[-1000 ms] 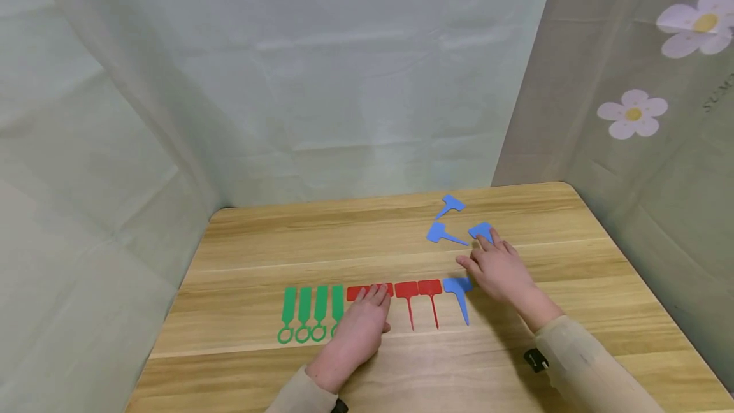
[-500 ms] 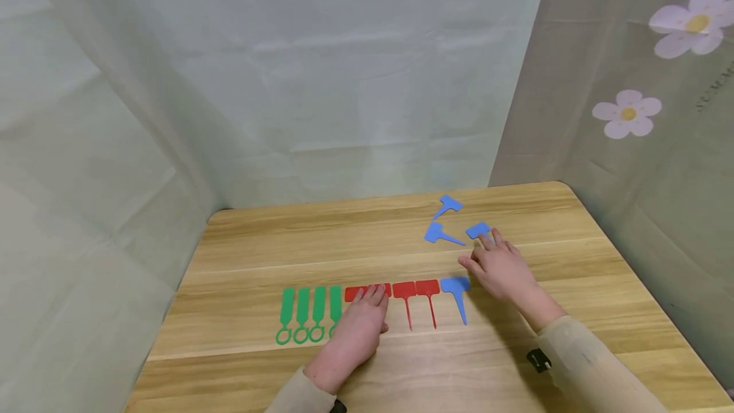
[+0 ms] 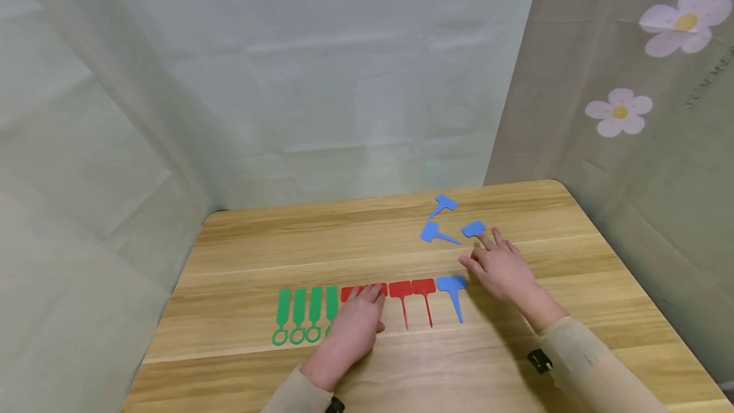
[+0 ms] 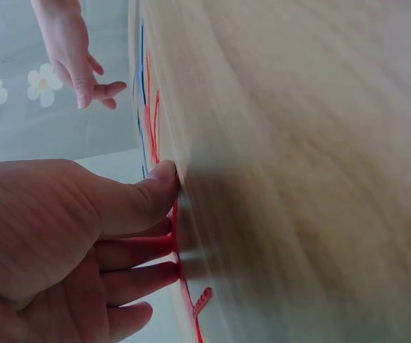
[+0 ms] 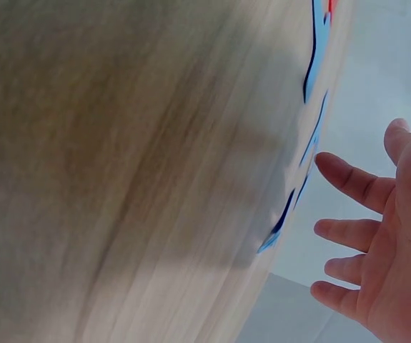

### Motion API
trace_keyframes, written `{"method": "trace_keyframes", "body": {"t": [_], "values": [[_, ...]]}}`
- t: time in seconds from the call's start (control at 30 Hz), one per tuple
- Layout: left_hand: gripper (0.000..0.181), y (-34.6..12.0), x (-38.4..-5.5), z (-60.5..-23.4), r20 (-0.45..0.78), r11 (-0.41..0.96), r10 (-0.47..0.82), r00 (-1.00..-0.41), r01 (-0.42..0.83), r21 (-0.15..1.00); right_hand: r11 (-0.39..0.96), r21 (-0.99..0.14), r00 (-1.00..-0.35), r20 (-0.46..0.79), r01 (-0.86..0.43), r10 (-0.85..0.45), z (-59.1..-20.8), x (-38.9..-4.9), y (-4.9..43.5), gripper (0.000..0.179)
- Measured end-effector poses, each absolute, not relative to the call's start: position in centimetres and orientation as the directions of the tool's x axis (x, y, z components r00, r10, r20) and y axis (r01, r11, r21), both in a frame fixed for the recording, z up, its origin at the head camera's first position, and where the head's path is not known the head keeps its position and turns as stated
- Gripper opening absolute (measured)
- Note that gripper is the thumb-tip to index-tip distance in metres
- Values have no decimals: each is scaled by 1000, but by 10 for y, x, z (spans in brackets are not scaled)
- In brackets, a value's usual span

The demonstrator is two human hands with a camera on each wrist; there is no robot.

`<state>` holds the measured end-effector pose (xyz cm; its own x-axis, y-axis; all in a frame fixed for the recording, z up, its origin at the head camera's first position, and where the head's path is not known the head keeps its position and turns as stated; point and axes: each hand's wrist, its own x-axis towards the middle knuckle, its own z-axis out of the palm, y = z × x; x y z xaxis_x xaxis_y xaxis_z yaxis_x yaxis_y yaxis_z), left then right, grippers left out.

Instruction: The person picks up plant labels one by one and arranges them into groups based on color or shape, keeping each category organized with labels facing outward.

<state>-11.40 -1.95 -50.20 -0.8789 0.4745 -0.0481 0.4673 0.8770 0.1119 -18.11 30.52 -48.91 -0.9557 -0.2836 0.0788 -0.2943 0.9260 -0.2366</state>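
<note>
In the head view my left hand [image 3: 354,324] rests its nearly straight fingertips on red T-shaped plant labels [image 3: 346,294], partly hiding them. The left wrist view shows the thumb [image 4: 155,191] and fingertips at the table surface. My right hand [image 3: 504,271] is spread, its fingertips beside a blue T-shaped plant label [image 3: 473,229] whose stem is mostly hidden. In the right wrist view the fingers [image 5: 359,187] are apart and hold nothing. Two uncovered red labels [image 3: 400,289] and a blue label [image 3: 451,283] continue the row, stems towards me.
Green ring-ended labels [image 3: 283,306] stand side by side at the row's left; the rightmost ring is partly behind my left hand. Two more blue labels [image 3: 431,231] lie at odd angles near the back of the wooden table [image 3: 252,241]. Fabric walls [image 3: 344,113] enclose the table.
The head view has turned slightly, so the table things appear further left. My right hand has shifted a little right of the blue label, uncovering more of it. My left hand stays on the red labels.
</note>
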Motion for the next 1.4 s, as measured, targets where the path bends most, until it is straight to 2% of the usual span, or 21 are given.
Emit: {"method": "trace_keyframes", "body": {"t": [0.17, 0.43, 0.63, 0.87, 1.0, 1.2, 1.4], "values": [[54, -20, -114, -500, -15, 867, 493, -870, 490, 91, 927, -233, -956, 85, -293, -281, -488, -181, 305, 51], [56, -19, -115, -500, -16, 870, 490, -872, 487, 69, 928, -218, -953, 97, -301, -287, -485, -181, 305, 45], [56, -19, -114, -501, 19, 869, 488, -873, 488, 83, 929, -221, -955, 81, -298, -287, -484, -181, 304, 48], [65, -14, -110, -497, 48, 865, 492, -869, 494, 90, 929, -218, -955, 78, -298, -288, -483, -180, 303, 50], [67, -2, -110, -497, 28, 863, 496, -868, 496, 98, 930, -213, -954, 80, -300, -289, -484, -181, 304, 48], [69, 28, -112, -496, -3, 865, 501, -865, 501, 28, 931, -214, -955, 80, -296, -285, -486, -182, 307, 47], [68, 55, -115, -502, 19, 858, 513, -858, 512, -25, 933, -209, -956, 89, -292, -279, -487, -183, 309, 49]]}}
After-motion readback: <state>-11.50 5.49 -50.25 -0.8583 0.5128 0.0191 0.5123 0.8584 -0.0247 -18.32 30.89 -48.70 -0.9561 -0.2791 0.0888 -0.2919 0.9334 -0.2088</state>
